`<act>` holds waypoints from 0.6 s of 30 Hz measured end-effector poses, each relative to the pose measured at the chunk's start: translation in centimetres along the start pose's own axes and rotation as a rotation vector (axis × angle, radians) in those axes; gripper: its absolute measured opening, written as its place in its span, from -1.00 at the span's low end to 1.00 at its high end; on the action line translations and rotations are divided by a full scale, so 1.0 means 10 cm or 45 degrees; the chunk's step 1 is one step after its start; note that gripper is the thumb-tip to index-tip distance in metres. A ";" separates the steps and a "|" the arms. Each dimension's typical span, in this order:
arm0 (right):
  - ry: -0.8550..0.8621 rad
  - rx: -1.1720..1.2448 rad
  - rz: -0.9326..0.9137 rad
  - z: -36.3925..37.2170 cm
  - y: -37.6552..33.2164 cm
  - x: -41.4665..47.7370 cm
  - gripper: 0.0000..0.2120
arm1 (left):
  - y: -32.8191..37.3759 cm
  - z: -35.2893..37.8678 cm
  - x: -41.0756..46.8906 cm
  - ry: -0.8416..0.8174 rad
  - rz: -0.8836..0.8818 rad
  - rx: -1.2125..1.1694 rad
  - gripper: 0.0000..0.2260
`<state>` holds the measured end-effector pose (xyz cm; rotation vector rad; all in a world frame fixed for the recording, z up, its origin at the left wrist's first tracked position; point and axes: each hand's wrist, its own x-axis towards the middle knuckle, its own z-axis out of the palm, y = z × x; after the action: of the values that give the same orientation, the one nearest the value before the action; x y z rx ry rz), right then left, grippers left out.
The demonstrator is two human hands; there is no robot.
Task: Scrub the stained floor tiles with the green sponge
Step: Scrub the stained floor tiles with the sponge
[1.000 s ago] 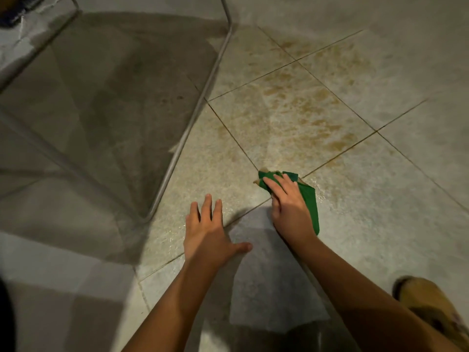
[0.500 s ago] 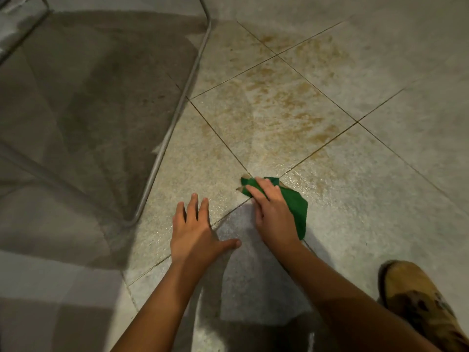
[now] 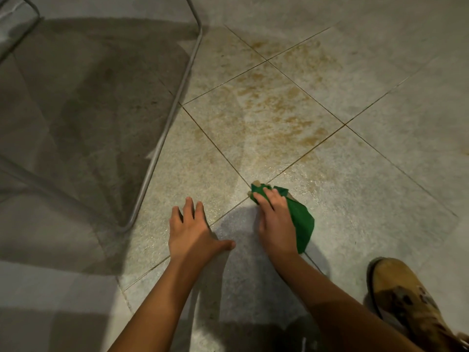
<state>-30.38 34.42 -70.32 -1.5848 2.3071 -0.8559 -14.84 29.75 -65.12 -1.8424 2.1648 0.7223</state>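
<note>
A thin green sponge [image 3: 302,222] lies flat on the grey floor tiles, at a crossing of grout lines. My right hand [image 3: 275,221] lies on top of it with fingers fairly straight, pressing it onto the floor; the sponge sticks out beyond my fingertips and to the right of my palm. My left hand [image 3: 193,231] rests flat on the tile to the left, fingers spread, holding nothing. Brown stains [image 3: 276,105] cover the tile beyond the sponge and the tiles further back.
A metal tube frame [image 3: 167,128] with a translucent panel stands to the left, its rounded corner on the floor close to my left hand. A tan boot [image 3: 403,301] is planted at the lower right. The tiles near the sponge look wet.
My right hand has slid the sponge a little toward me and to the right, off the stained tile's near corner. The left hand has stayed planted in place.
</note>
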 end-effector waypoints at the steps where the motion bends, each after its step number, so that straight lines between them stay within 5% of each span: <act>1: -0.029 0.007 -0.055 0.01 0.01 0.03 -0.68 | 0.04 -0.02 0.01 0.024 0.009 0.000 -0.01; 6: -0.065 -0.053 -0.153 -0.11 0.18 0.23 -0.63 | 0.36 -0.06 0.16 0.086 0.173 0.099 -0.10; 11: 0.130 -0.045 0.078 -0.23 0.47 0.18 -0.63 | 0.59 0.02 0.29 -0.121 0.234 0.175 -0.03; 18: 0.241 -0.004 0.261 -0.47 0.75 0.08 -0.68 | 0.55 0.09 0.28 -0.048 0.248 0.213 -0.01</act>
<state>-38.85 37.21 -70.67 -1.2880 2.5457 -0.9876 -20.89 28.32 -65.92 -1.5412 2.3244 0.5862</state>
